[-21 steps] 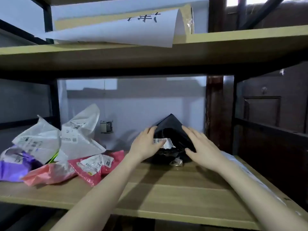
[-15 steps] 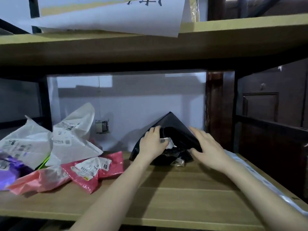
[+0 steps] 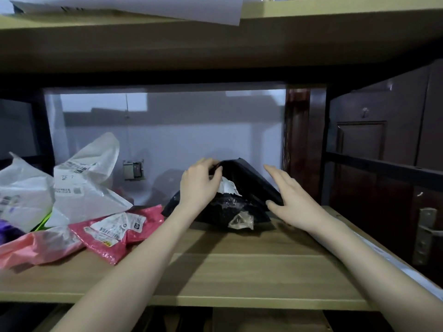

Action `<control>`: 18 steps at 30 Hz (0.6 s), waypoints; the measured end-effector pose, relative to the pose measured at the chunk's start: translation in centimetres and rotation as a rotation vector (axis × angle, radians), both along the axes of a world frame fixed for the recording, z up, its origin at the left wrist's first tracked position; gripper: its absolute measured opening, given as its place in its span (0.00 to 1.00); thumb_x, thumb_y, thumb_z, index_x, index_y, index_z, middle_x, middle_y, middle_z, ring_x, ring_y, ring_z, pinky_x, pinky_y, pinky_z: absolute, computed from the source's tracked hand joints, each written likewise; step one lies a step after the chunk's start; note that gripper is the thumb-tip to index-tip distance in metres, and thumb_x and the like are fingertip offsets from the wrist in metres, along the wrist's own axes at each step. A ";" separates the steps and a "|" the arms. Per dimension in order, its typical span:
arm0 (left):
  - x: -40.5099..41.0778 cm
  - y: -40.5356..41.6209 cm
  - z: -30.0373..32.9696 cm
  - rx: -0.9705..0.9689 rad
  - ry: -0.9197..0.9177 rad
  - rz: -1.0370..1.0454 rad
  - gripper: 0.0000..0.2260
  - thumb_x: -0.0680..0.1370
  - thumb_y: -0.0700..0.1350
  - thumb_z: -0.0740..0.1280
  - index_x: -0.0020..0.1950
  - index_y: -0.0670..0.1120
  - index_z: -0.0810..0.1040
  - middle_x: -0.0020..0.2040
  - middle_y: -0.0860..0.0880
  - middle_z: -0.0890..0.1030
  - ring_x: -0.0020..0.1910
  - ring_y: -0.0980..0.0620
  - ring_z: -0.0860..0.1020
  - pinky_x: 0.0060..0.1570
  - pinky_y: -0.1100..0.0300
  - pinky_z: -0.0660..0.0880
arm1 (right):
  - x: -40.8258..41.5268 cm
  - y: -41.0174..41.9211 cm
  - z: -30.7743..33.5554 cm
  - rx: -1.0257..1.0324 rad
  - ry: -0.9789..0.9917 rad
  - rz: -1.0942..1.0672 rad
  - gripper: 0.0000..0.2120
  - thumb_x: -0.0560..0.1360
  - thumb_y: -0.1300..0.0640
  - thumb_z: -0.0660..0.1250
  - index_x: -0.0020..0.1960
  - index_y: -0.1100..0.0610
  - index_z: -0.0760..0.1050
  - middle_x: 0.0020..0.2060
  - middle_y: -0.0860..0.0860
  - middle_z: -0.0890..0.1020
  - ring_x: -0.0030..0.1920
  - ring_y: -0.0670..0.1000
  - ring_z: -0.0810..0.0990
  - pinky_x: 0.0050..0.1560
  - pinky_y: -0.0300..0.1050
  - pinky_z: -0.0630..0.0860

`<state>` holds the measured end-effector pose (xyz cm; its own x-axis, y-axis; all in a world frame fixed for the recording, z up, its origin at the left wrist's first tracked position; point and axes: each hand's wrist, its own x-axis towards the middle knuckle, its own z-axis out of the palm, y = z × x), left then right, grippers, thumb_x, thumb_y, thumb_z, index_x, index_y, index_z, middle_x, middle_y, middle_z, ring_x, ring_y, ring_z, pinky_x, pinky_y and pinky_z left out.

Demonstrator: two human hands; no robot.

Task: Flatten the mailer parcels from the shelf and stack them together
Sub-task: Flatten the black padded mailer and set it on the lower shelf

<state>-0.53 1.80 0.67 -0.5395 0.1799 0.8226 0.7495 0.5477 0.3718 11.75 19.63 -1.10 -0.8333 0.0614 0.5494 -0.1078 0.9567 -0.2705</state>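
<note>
Nothing legible for you here: the white mailer (image 3: 81, 185) carries a shipping label with barcodes, and the pink mailer (image 3: 119, 230) has one with a barcode too, but the print is too small to read. The torn label on the black mailer (image 3: 242, 195) is blurred as well.

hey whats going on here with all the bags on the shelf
A person is working on a black mailer parcel on a wooden shelf. The left hand is pressed over its top, fingers curled on the upper edge, while the right hand rests open against its right side. The parcel is crumpled and humped, not flat. To the left lie more parcels in a loose heap: two white ones, a dark pink one and a light pink one. None are stacked yet.
</note>
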 end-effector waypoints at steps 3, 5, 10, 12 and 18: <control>1.0 -0.9 1.5 0.058 -0.051 -0.077 0.08 0.76 0.48 0.65 0.49 0.50 0.82 0.48 0.51 0.84 0.48 0.51 0.80 0.49 0.59 0.75 | 0.1 0.0 -0.3 0.058 -0.015 -0.052 0.42 0.73 0.55 0.65 0.76 0.45 0.42 0.77 0.49 0.50 0.75 0.54 0.54 0.73 0.58 0.56; 1.8 -1.7 2.3 0.058 -0.090 -0.159 0.07 0.76 0.47 0.65 0.48 0.50 0.83 0.45 0.52 0.84 0.45 0.55 0.79 0.48 0.65 0.72 | 0.3 -0.1 -0.7 0.083 -0.028 -0.064 0.44 0.71 0.53 0.67 0.75 0.43 0.40 0.77 0.48 0.49 0.75 0.55 0.56 0.71 0.59 0.60; 3.3 -2.9 2.2 -0.025 -0.122 -0.250 0.08 0.78 0.46 0.65 0.52 0.48 0.82 0.45 0.55 0.82 0.47 0.58 0.78 0.44 0.81 0.65 | 1.2 -0.3 -1.3 0.044 -0.017 -0.001 0.41 0.71 0.55 0.68 0.75 0.41 0.45 0.71 0.49 0.64 0.65 0.57 0.72 0.62 0.52 0.70; 3.7 -3.0 1.5 -0.026 -0.007 -0.179 0.10 0.79 0.46 0.63 0.57 0.48 0.80 0.51 0.55 0.81 0.52 0.55 0.77 0.50 0.71 0.69 | 1.4 -0.6 -1.5 0.060 0.035 -0.003 0.37 0.73 0.54 0.66 0.74 0.42 0.48 0.69 0.49 0.69 0.63 0.58 0.73 0.61 0.53 0.70; 8.4 -3.4 -0.5 -0.430 0.549 -0.239 0.19 0.77 0.60 0.60 0.61 0.50 0.76 0.60 0.52 0.77 0.58 0.53 0.72 0.57 0.59 0.63 | 1.5 -1.2 -1.8 0.076 0.129 -0.063 0.30 0.74 0.53 0.62 0.72 0.41 0.53 0.51 0.57 0.81 0.54 0.65 0.77 0.54 0.56 0.73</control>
